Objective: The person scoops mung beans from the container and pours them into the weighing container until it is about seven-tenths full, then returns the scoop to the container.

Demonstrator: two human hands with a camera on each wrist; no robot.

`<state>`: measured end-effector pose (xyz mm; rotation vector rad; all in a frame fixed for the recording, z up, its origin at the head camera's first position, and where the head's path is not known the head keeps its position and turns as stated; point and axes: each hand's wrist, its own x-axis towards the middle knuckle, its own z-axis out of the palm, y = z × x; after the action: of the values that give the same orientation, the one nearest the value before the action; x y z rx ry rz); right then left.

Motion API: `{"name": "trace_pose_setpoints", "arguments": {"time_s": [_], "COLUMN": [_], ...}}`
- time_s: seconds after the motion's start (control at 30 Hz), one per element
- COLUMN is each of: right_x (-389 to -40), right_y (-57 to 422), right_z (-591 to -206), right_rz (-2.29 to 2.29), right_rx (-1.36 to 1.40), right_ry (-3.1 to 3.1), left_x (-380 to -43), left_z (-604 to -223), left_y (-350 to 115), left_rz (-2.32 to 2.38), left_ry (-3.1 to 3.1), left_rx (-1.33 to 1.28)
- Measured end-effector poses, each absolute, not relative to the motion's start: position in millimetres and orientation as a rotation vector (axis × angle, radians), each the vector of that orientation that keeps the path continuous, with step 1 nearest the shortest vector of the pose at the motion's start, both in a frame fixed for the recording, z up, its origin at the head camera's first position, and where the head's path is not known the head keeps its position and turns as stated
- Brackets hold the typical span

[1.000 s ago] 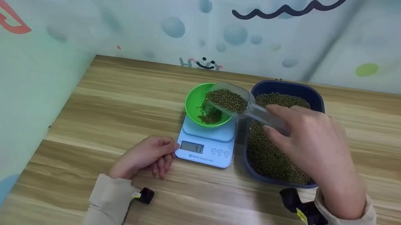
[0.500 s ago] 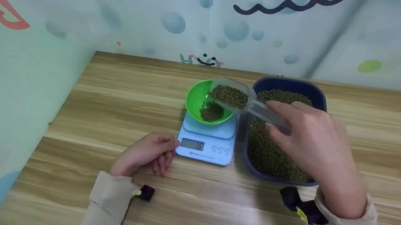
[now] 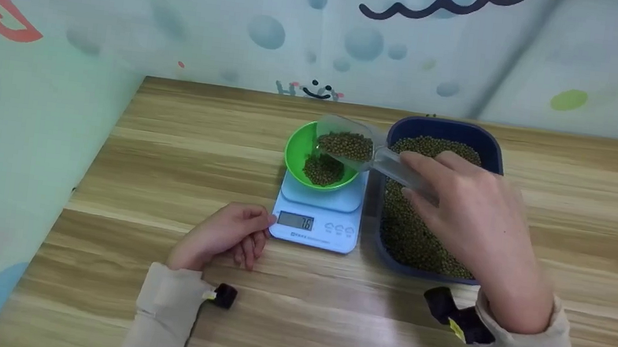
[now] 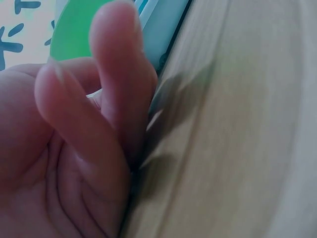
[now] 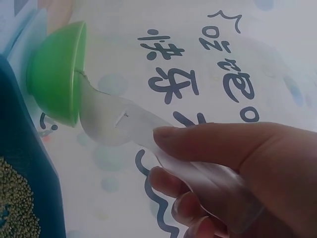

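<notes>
My right hand (image 3: 470, 215) grips the handle of a clear plastic scoop (image 3: 402, 168), thumb and fingers wrapped around it in the right wrist view. Small greenish-brown beans (image 3: 347, 145) lie in the scoop, its mouth tilted over a green bowl (image 3: 297, 163). A small heap of the same beans (image 3: 323, 170) sits at the bowl's bottom. Under the bowl is a pale blue kitchen scale (image 3: 310, 240), its display (image 3: 296, 221) showing 76. My left hand (image 3: 226, 234) rests on the table with fingers loosely curled, fingertips right at the scale's left edge, holding nothing.
A dark blue tub (image 3: 491, 153) filled with beans (image 3: 423, 245) stands right of the scale, beneath my right hand. The wooden table (image 3: 328, 315) ends at a printed cloth backdrop (image 3: 212, 52) behind and at the left.
Beans have dropped from the scoop and the bowl's heap has grown. The display went from 43 to 76. My right hand and the scoop have shifted slightly left; my left hand stays at the scale.
</notes>
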<state>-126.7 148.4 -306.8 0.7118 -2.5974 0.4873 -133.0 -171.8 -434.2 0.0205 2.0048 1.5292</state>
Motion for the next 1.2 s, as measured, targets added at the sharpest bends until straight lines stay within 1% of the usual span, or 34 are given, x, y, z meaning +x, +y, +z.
{"name": "trace_pose_setpoints", "arguments": {"time_s": [0.5, 0.7, 1.2], "right_x": [-128.8, -128.2, -124.9], "right_y": [147.1, 147.4, 136.2], "right_z": [-308.0, -308.9, -303.1], "right_rz": [0.531, 0.511, 0.403], "right_rx": [0.737, 0.716, 0.777], "right_ry": [-2.609, -2.58, -2.437], "left_x": [-132.3, -133.2, -133.8], "left_z": [-431.6, -431.2, -432.7], "left_y": [-170.1, -168.9, -171.6], "left_rz": [1.511, 1.509, 1.526], "left_ry": [2.004, 1.998, 2.002], "left_rx": [0.011, 0.012, 0.059]}}
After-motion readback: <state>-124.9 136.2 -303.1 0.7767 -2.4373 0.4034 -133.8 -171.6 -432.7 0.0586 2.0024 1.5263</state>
